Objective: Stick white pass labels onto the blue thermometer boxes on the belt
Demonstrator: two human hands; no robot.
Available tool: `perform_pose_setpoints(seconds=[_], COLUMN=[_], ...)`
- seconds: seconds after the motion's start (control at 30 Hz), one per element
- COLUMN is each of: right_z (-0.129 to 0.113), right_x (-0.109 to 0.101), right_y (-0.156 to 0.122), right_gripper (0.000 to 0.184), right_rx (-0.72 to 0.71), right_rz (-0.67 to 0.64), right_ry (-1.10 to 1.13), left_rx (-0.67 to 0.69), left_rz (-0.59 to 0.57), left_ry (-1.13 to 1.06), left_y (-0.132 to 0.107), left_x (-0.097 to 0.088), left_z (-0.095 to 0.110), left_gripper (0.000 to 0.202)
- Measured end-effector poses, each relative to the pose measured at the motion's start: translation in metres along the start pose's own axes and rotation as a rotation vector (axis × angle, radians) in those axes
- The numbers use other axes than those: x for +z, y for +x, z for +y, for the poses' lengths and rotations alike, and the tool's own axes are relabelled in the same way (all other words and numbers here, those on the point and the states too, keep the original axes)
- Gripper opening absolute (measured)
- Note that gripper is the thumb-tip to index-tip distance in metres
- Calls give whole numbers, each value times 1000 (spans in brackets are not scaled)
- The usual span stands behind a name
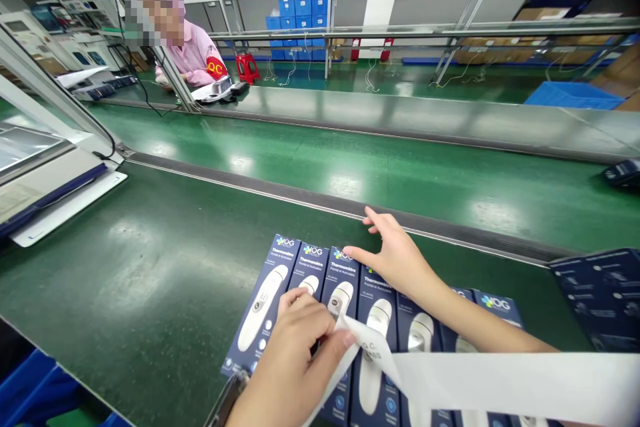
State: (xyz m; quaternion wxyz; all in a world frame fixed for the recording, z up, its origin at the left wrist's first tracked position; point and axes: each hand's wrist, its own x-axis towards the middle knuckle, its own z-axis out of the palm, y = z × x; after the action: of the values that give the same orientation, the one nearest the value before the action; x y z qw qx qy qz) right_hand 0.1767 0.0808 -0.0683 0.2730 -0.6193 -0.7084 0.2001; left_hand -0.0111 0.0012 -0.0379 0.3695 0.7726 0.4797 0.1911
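Note:
In the head view my left hand (300, 350) pinches a white strip of labels (450, 377) between thumb and fingers. Print ending in "PASS" shows on the strip, which runs off to the right edge. Beneath lies a row of several dark blue thermometer boxes (263, 300), face up and side by side. My right hand (395, 257) reaches over their far ends, fingers apart, with the thumb close to the top of the third box (345, 270). Whether the thumb touches that box I cannot tell. My hands, right forearm and the strip cover parts of several boxes.
At the right edge stands another dark blue printed box or stack (600, 297). A white sheet and folders (70, 207) lie at left on the green bench (150, 267). Across the belt (300, 153), a person in pink (195, 53) sits at the far bench.

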Motion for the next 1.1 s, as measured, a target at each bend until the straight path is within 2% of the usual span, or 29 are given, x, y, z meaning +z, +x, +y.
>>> perform_pose_setpoints(seconds=[0.03,0.1,0.17,0.27,0.43,0.53,0.6,0.63,0.67,0.73,0.83,0.97,1.07,1.1], right_z=[0,-2,-5,-7,-2,-3,-10,-15,-21,-34,-48,-50,-46,-45], right_x=[-1,-4,-7,-8,-5,-6,-11,-15,-20,-30,-43,-50,-47,-46], right_y=[-4,-13,-21,-25,-12,-8,-13,-18,-25,-38,-55,-63,-64,-64], right_gripper=[74,56,38,37,38,30,26,24,23,25,25,23,23,24], right_rx=[-72,-244,-346,-323,-240,-252,-293,-311,-318,-283,-122,94,183,198], right_rz=[2,-57,-128,-168,-195,-79,50,74,52,-109,-329,-424,-451,-435], right_ry=[-57,-174,-291,-382,-289,-212,-86,23,156,430,666,846,1009,1052], left_rx=[1,5,6,12,17,30,20,9,3,13,56,80,106,128], left_rz=[0,-2,-3,0,6,20,62,92,117,143,139,129,214,250], left_ry=[2,8,12,11,6,-17,-43,-55,-66,-79,-74,-49,-50,-37], left_y=[0,0,-1,-1,0,0,0,1,1,2,5,6,4,3], left_x=[0,0,0,0,2,1,-2,-5,-8,-14,-21,-24,-21,-18], left_z=[0,0,0,0,-2,-5,-4,-2,0,5,12,16,18,20], left_gripper=[31,31,32,32,31,31,33,33,34,33,30,27,13,19])
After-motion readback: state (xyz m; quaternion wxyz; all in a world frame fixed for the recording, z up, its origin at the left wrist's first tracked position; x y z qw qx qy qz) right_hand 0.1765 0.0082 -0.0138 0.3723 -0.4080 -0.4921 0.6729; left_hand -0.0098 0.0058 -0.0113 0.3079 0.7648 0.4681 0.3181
